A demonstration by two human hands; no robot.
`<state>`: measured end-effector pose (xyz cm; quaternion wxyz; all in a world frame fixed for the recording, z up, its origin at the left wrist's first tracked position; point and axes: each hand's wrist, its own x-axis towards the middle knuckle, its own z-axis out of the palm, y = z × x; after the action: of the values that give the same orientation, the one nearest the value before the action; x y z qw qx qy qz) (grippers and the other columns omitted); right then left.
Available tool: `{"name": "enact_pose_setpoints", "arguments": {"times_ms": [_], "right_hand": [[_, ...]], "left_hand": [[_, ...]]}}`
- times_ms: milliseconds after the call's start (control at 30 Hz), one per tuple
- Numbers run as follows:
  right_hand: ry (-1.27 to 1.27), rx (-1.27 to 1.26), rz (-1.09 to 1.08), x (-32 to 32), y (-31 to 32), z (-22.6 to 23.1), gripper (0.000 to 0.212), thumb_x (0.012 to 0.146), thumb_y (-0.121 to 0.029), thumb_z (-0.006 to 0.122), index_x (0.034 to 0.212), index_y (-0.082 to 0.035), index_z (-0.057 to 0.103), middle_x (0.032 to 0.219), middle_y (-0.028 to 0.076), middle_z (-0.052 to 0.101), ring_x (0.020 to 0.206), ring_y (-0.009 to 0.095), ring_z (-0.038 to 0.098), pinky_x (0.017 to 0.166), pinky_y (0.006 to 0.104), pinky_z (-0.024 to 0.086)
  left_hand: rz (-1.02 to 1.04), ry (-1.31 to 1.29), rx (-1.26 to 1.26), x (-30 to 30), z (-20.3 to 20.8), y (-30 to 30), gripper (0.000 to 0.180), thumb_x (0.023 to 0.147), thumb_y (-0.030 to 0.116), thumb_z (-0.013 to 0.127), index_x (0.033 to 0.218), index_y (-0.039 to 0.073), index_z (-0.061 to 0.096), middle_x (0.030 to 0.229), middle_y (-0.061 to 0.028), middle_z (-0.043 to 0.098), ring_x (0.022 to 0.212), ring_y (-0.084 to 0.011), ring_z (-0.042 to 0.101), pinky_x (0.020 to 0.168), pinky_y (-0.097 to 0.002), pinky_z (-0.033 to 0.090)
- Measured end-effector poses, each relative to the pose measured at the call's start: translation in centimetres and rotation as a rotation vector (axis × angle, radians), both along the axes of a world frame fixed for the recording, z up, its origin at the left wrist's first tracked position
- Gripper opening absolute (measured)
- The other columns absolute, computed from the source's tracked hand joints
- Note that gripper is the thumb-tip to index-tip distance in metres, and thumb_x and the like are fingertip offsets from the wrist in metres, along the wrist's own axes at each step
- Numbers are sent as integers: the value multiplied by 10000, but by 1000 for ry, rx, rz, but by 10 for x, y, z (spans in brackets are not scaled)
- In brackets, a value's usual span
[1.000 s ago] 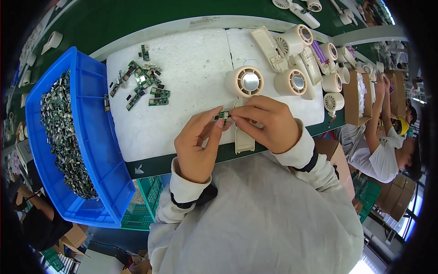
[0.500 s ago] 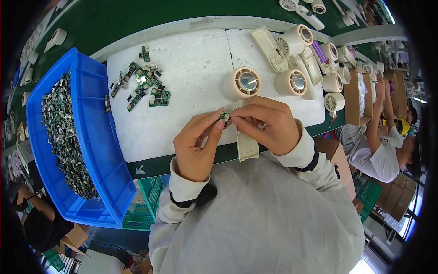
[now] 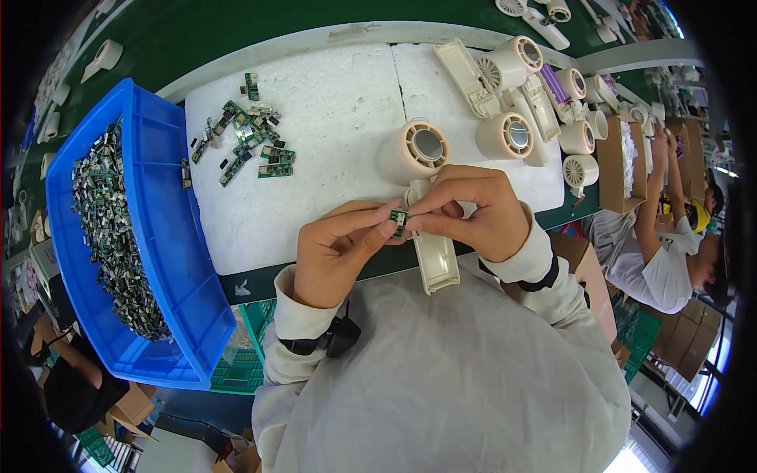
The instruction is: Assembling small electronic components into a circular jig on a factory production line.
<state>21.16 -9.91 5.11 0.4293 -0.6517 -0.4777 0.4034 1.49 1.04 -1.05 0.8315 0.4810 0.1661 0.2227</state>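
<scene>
Between my two hands is a small green circuit board (image 3: pixel 399 220). The thumb and index finger of my left hand (image 3: pixel 333 251) pinch it at its left side. From the right, the fingertips of my right hand (image 3: pixel 479 210) close on its edge and partly cover it. Beneath my fingers lies a cream handheld fan's hollow handle (image 3: pixel 436 266), its near end reaching past the table edge toward me. The round fan head (image 3: pixel 412 154) rests on the white foam sheet just beyond my hands. My fingers hide where the head and handle meet.
At the left stands a blue bin (image 3: pixel 169 229) full of circuit boards. Several loose boards (image 3: pixel 251 135) lie on the foam sheet (image 3: pixel 331 118). Fan heads and open casings (image 3: pixel 505 135) crowd the right side, near a cardboard box (image 3: pixel 631 169). Another person (image 3: pixel 658 256) works at far right.
Both hands have shifted slightly right and nearer me with the circuit board, which has turned more upright. The handle has come further over the table edge, and the fan head has moved a little left.
</scene>
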Motion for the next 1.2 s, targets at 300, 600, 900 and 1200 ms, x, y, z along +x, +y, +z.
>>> {"name": "enact_pose_setpoints", "arguments": {"times_ms": [300, 600, 900, 1200], "right_hand": [[38, -6, -111, -9, 3, 0, 136, 821, -43, 836, 947, -32, 784, 766, 21, 626, 607, 72, 463, 573, 247, 360], [-67, 37, -106, -9, 4, -1, 174, 833, -41, 824, 1001, -34, 779, 800, 35, 635, 648, 101, 524, 610, 267, 425], [-363, 306, 177, 12, 1, -7, 240, 831, -22, 800, 1063, -80, 791, 961, 50, 654, 828, 197, 599, 695, 304, 484], [-387, 312, 253, 14, 11, -13, 171, 855, -21, 767, 1021, -60, 756, 964, 52, 630, 841, 191, 582, 707, 299, 475]], "left_hand": [[-30, -22, -1, 0, -6, 5, 235, 990, -58, 605, 1212, -39, 679, 1176, -191, 668, 1021, -279, 721, 890, -372, 637], [21, -10, 48, 4, -6, 5, 257, 998, -67, 584, 1245, -43, 649, 1203, -189, 661, 1034, -274, 716, 917, -380, 623], [107, 108, 49, 4, -1, -2, 260, 1004, -56, 584, 1259, -53, 635, 1265, -185, 653, 1079, -254, 703, 939, -350, 598], [164, 143, 132, 11, 1, -8, 267, 1010, -32, 592, 1275, -36, 631, 1271, -170, 656, 1077, -231, 706, 934, -343, 593]]}}
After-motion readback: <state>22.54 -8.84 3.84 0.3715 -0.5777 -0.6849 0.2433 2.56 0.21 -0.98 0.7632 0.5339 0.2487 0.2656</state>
